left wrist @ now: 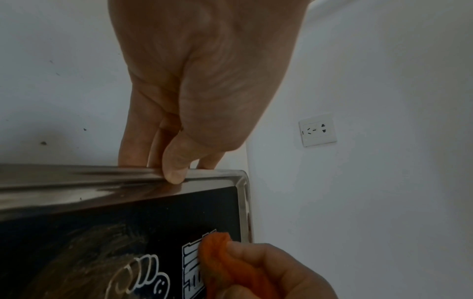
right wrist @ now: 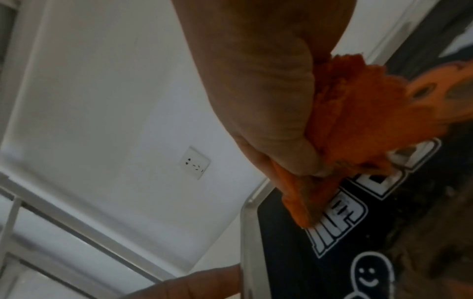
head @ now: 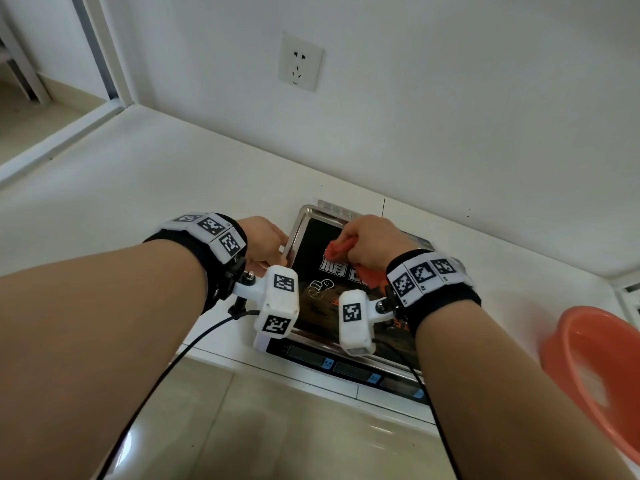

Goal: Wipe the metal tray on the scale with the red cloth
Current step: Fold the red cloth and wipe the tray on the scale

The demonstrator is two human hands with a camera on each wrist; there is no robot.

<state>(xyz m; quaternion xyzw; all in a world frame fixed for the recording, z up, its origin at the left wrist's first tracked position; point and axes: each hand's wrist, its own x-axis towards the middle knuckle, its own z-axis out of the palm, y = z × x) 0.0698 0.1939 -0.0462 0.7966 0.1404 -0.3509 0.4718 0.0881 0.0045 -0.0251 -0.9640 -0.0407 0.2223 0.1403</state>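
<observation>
Indoors, white counter (head: 145, 174), wall socket (head: 300, 62), left hand (head: 262, 239) pinching metal tray (left wrist: 76, 178) rim, right hand (head: 372, 241) fingers bunching red cloth (right wrist: 358, 113)

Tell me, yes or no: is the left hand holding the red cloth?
No. The left hand grips the metal tray's rim; the right hand holds the red cloth.

We see the metal tray (left wrist: 76, 178) with a polished, mirror-bright rim; inside that rim lies a glossy black printed surface, possibly a sticker. The red cloth (right wrist: 358, 121) on it looks fuzzy, matt terry.
</observation>
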